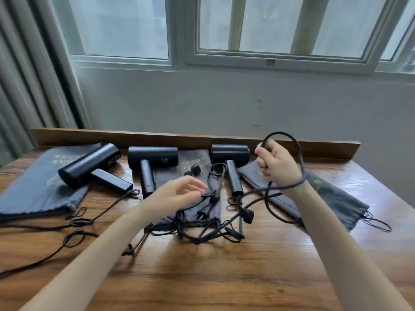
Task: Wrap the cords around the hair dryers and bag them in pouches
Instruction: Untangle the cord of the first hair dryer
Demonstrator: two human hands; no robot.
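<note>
On the near half of the wooden table [224, 277], between my forearms, I see a black tangle of cords [208, 232]. A two-pin plug [203, 213] lies at the tangle's far edge. Just beyond and left of that plug my left hand [177, 194] hovers with fingers spread and loose, holding nothing, over the middle pouch [190, 158].

To the right and a little farther, my right hand [276, 164] is raised off the table, fingers curled tightly round one cord [298, 149]. That cord arches in a thin black loop above the fist, drops past the wrist and runs down into the tangle.

Beyond the hands, three matte black hair dryers stand in a row: the left dryer [89, 164] tilted on the left pouch [33, 189], the middle dryer [152, 157] with its handle pointing toward me, and the right dryer [230, 152] just left of my right fist. The right pouch [332, 198], dark grey with a gold print, lies flat under my right wrist.
</note>
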